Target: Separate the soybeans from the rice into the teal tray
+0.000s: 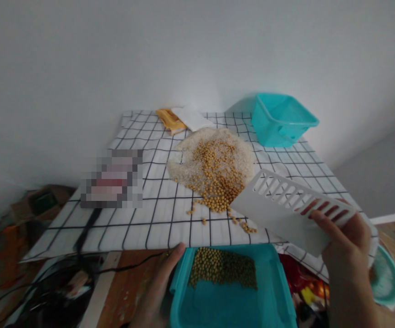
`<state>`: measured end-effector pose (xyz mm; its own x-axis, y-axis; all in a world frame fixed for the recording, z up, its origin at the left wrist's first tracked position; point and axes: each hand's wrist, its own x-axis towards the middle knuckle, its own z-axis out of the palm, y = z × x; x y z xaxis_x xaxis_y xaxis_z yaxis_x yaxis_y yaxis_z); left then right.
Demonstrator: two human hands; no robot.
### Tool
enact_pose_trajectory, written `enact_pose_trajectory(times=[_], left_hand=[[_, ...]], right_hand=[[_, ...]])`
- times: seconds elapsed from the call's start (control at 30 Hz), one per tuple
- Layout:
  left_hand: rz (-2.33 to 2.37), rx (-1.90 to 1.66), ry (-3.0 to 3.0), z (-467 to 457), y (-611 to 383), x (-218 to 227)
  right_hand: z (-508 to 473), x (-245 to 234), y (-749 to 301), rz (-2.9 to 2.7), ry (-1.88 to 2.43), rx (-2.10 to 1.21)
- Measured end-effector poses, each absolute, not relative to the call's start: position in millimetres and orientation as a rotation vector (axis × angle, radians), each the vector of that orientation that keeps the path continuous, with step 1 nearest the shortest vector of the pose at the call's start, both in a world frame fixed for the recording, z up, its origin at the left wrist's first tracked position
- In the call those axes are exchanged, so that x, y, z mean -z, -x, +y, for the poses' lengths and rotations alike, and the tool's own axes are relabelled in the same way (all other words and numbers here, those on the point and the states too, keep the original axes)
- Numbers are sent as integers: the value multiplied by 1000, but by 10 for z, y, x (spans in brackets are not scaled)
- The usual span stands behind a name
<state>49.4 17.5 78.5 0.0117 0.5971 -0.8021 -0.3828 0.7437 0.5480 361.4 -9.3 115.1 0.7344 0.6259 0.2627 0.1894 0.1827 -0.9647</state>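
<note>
My left hand [161, 287] grips the left rim of a teal plastic bin [231, 305] just below the table's front edge, thumb uppermost. Inside the bin, against its far side, lie yellowish soybeans [206, 264] and darker green beans [240, 269]. In my right hand [347, 241] is a white plastic board with slots [279, 216], fingers showing through the openings. Its left corner points down at the soybeans [221, 187] on the table, and I cannot tell whether it touches them. Those soybeans lie over a spread of white rice [192, 168], with a few strays nearer the front.
A checked cloth [163, 214] covers the table. Another teal bin [282, 120] stands at the back right. Yellow packaging [170, 120] and a white packet [192, 118] lie by the wall. At left is a pixelated object [111, 180] with a black cable [86, 230].
</note>
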Motion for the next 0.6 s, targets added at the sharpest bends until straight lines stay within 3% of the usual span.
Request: enact_pose_trajectory(times=[0.6], left_hand=[[1289,-830,-299,122,-380,-583]], right_hand=[[9,-1172,-3502,-793,1380,-438]])
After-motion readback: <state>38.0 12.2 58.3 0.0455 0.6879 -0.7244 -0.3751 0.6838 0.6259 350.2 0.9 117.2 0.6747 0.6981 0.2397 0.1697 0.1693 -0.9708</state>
